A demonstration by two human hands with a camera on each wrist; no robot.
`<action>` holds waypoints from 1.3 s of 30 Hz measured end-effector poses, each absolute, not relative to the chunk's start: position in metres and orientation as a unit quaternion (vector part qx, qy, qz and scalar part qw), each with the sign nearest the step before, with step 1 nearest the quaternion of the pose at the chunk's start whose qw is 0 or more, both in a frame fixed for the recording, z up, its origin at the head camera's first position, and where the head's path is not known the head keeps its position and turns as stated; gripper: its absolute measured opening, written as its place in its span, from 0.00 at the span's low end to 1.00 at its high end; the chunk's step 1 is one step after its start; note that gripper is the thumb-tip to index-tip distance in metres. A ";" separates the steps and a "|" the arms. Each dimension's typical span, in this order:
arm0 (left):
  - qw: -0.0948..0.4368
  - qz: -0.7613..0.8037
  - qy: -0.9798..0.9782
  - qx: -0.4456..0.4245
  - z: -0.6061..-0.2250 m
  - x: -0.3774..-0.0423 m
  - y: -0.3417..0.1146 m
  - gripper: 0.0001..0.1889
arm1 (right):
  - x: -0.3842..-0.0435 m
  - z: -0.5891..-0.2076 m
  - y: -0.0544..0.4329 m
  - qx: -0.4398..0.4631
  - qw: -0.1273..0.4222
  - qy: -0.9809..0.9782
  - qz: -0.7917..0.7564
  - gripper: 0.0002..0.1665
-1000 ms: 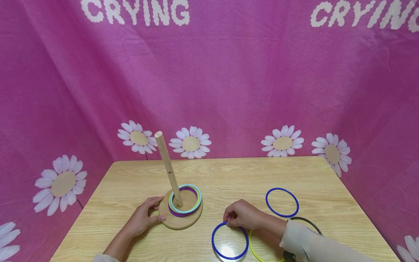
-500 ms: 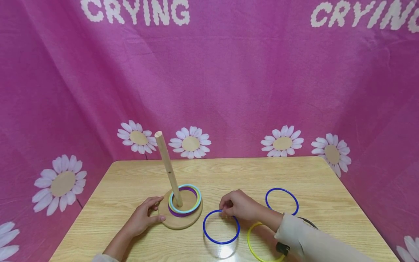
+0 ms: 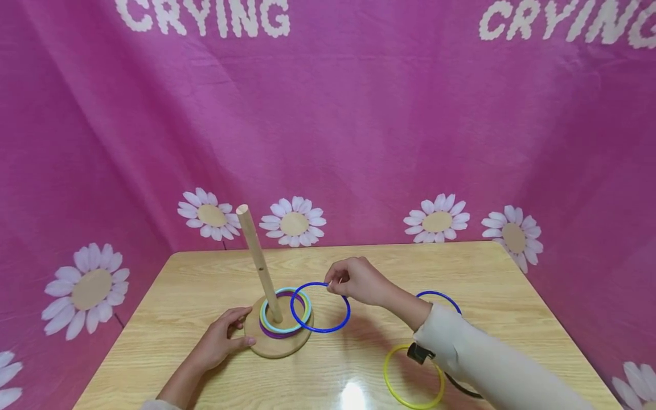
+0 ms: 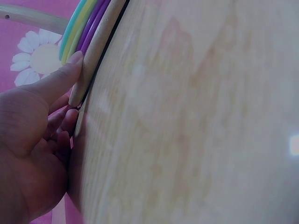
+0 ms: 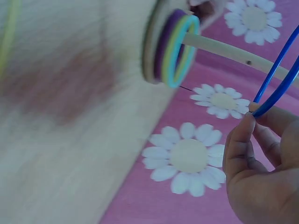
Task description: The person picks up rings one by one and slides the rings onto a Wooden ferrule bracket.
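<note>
A wooden ring-toss stand has a round base (image 3: 279,350) and a tall post (image 3: 258,262), which leans left in the head view. Light blue (image 5: 175,80), yellow and purple (image 5: 160,65) rings lie stacked around the post's foot. At the base's left edge, my left hand (image 3: 222,341) pinches the rim, thumb on top, as the left wrist view shows. My right hand (image 3: 361,282) pinches a dark blue ring (image 3: 321,331) by its far edge, between thumb and fingertips. This ring hangs above the table, right of the post and not around it; in the head view it overlaps the stacked rings.
On the table (image 3: 205,285), a second blue ring (image 3: 439,294) lies partly behind my right forearm. A yellow ring (image 3: 386,373) and a black ring (image 3: 461,390) lie nearer, the black one mostly covered by the sleeve. A pink daisy-print curtain (image 3: 359,142) hangs behind.
My right hand has lifted the blue ring off the table and carried it up and left toward the stand. More of the yellow ring shows. My left hand has stayed at the base.
</note>
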State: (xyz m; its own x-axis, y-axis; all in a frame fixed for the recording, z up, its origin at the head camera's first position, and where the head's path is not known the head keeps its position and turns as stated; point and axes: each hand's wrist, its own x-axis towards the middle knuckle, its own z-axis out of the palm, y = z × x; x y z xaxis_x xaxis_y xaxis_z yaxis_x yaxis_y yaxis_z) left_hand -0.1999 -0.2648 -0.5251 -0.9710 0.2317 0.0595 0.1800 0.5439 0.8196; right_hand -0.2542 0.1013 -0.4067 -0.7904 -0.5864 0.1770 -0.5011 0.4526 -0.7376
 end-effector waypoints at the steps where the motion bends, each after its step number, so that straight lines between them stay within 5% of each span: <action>1: 0.028 0.463 0.878 0.117 -0.525 -0.199 -0.265 0.38 | -0.255 -0.403 0.099 -0.317 0.051 0.852 -0.415 0.04; 39: 0.030 0.463 0.876 0.131 -0.525 -0.199 -0.265 0.38 | -0.275 -0.216 0.049 -0.260 -0.043 0.855 -0.446 0.07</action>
State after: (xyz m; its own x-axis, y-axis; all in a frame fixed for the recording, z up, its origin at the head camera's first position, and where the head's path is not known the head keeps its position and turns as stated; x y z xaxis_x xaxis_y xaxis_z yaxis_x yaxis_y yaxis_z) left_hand -0.1994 -0.2655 -0.5250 -0.9641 0.2567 0.0681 0.2010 0.5375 0.8190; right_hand -0.2748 0.0486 -0.2165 -0.8612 -0.4058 0.3060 -0.4831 0.4664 -0.7410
